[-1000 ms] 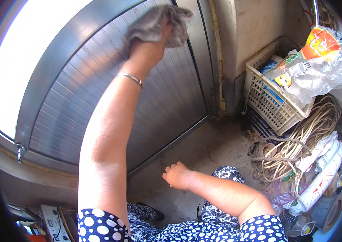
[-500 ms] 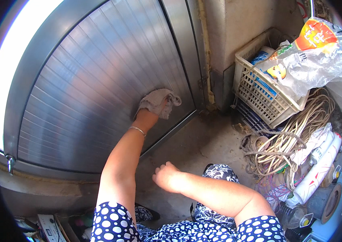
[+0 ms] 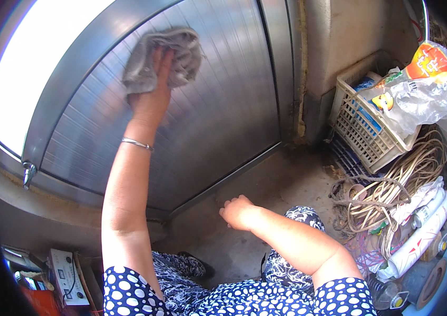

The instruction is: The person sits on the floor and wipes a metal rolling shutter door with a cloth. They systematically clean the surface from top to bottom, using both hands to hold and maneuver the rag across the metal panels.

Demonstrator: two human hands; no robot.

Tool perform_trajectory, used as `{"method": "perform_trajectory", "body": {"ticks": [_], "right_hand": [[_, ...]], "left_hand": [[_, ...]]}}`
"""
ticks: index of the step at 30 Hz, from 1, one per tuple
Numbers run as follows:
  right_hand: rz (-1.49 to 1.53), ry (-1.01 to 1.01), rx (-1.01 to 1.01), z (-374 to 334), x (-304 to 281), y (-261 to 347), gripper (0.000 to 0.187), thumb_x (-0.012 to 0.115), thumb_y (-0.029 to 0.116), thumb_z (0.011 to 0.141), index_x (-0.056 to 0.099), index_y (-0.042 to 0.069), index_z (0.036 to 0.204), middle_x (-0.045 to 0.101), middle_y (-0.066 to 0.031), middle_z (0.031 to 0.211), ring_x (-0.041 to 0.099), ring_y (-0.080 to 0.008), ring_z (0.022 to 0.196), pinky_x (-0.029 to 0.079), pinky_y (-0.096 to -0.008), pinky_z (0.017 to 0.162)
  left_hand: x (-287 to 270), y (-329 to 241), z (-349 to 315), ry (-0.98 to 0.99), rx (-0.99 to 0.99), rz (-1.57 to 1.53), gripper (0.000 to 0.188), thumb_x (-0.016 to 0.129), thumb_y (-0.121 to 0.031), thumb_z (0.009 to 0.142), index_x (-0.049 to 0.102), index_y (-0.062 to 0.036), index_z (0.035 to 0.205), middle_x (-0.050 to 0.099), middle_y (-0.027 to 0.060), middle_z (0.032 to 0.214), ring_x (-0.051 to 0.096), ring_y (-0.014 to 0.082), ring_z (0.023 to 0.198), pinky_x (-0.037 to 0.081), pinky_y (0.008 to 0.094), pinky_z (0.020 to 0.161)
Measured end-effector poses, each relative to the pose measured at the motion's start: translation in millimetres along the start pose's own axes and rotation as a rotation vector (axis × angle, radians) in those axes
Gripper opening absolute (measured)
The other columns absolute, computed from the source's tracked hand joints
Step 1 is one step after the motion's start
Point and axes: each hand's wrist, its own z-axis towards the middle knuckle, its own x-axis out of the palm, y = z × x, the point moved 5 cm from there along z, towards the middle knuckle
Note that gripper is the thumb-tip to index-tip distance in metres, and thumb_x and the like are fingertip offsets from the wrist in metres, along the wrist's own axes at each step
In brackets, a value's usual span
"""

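My left hand reaches up with a damp-looking grey cloth, pressing it against the upper part of a ribbed metal door panel. Two fingers show over folds of the cloth; the others are hidden in it. A silver bangle circles that wrist. My right hand hovers over the concrete floor in front of my knee, its fingers curled in, and no object shows in it.
To the right, a cream plastic crate holds plastic bags, with coiled rope and bottles nearer me. A metal latch projects at the door's left corner. A white device sits at lower left.
My left hand has slid the cloth up and to the left across the panel, from near its lower right corner. The right hand stays curled, with little movement. The view has shifted slightly.
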Motion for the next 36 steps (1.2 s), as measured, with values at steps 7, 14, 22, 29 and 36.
{"method": "perform_trajectory", "body": {"ticks": [7,14,22,29,36], "right_hand": [[0.011,0.029,-0.033,-9,-6,9,0.032,0.063,0.019,0.083,0.063,0.009,0.113,0.063,-0.0140,0.113,0.062,-0.0289,0.105,0.045,-0.0428,0.087],[-0.019,0.039,-0.045,-8,-3,10,0.033,0.065,0.024,0.082,0.063,0.009,0.112,0.064,-0.0127,0.112,0.062,-0.0284,0.105,0.046,-0.0430,0.086],[-0.028,-0.040,-0.021,-6,-7,-3,0.034,0.067,0.031,0.082,0.063,0.008,0.107,0.065,-0.0124,0.106,0.063,-0.0281,0.101,0.047,-0.0427,0.084],[0.207,-0.443,0.007,-13,-41,-20,0.025,0.069,0.027,0.080,0.064,0.003,0.088,0.066,-0.0157,0.087,0.065,-0.0333,0.084,0.052,-0.0421,0.071],[0.254,-0.769,0.123,-18,-53,-34,0.023,0.065,0.025,0.085,0.062,0.003,0.088,0.064,-0.0140,0.085,0.065,-0.0324,0.082,0.053,-0.0423,0.071]], "left_hand": [[16,15,-43,0.054,0.058,-0.057,0.058,0.059,-0.011,0.081,0.048,-0.0223,0.137,0.041,0.0000,0.145,0.043,0.0269,0.130,0.036,0.0430,0.107],[58,-43,-121,0.229,0.253,-0.350,0.043,0.045,-0.014,0.091,0.052,-0.0197,0.133,0.050,0.0022,0.138,0.048,0.0265,0.125,0.037,0.0404,0.106],[56,-112,-154,0.731,-0.358,-1.166,0.031,0.053,-0.013,0.090,0.060,-0.0069,0.120,0.062,0.0109,0.120,0.056,0.0296,0.112,0.043,0.0376,0.097],[83,-112,-273,0.789,-1.524,-1.906,0.026,0.051,-0.004,0.090,0.058,0.0049,0.112,0.063,0.0162,0.110,0.064,0.0292,0.100,0.050,0.0410,0.087],[24,-105,-312,0.500,-1.898,-2.378,0.038,0.050,-0.020,0.097,0.049,0.0063,0.123,0.059,0.0190,0.120,0.060,0.0310,0.109,0.048,0.0443,0.095]]}}
